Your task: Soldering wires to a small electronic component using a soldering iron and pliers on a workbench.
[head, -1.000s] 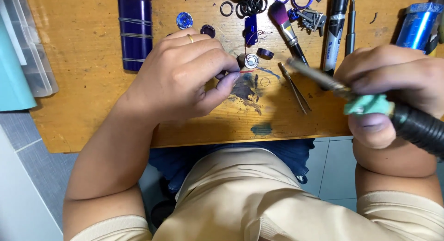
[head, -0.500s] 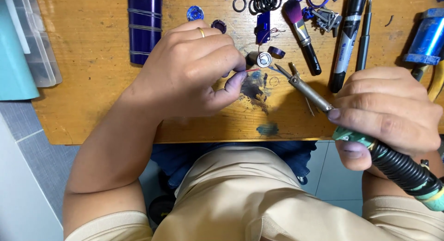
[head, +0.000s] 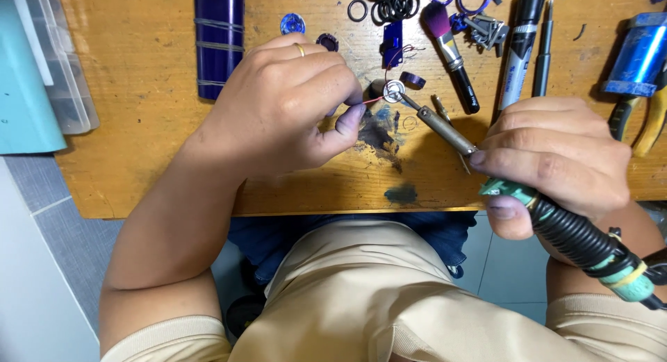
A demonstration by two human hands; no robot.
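My left hand rests on the wooden table and pinches a thin red wire that leads to a small round metal part. My right hand grips a soldering iron with a green collar and a black ribbed handle. The iron's metal tip touches the round part. A ring sits on a finger of my left hand.
On the table's far side lie a dark blue cylinder, a blue disc, black rings, a small blue part with wires, a brush, a marker and blue pliers. A plastic box stands at the left.
My right hand has swung the soldering iron leftward and down, so its tip now meets the round part. My left hand has stayed in place, pinching the wire.
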